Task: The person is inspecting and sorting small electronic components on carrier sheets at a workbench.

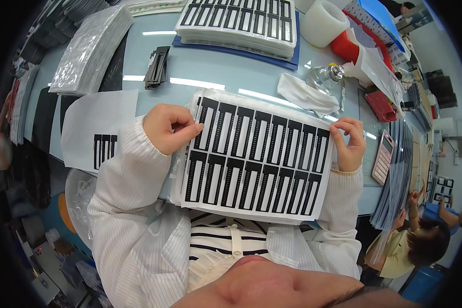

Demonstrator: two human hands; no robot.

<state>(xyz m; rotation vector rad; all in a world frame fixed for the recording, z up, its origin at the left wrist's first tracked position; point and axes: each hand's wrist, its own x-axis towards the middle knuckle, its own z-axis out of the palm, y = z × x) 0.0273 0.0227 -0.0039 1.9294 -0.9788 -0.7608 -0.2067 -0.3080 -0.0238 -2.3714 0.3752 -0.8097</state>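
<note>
A stack of white sheets (pixel 257 158) lies in front of me, its top sheet carrying two rows of black, slotted rectangular stickers. My left hand (pixel 168 127) is closed in a pinch over the sheet's left edge, beside the first sticker of the far row. Whatever sits between that thumb and finger is too small to make out. At the far right corner, my right hand (pixel 350 139) pinches the sheet's edge between thumb and forefinger. Left of my left sleeve lies a loose white paper (pixel 82 123) with several black stickers (pixel 106 149) on it.
Beyond the stack are another sheet pile (pixel 236 38) on a blue board, small black strips (pixel 157 68) and a plastic-wrapped bundle (pixel 90 51). A white cloth (pixel 305 95), glass bottle (pixel 323 77), tape roll (pixel 323 23) and pink calculator (pixel 383 157) stand to the right. A co-worker (pixel 410 246) sits further right.
</note>
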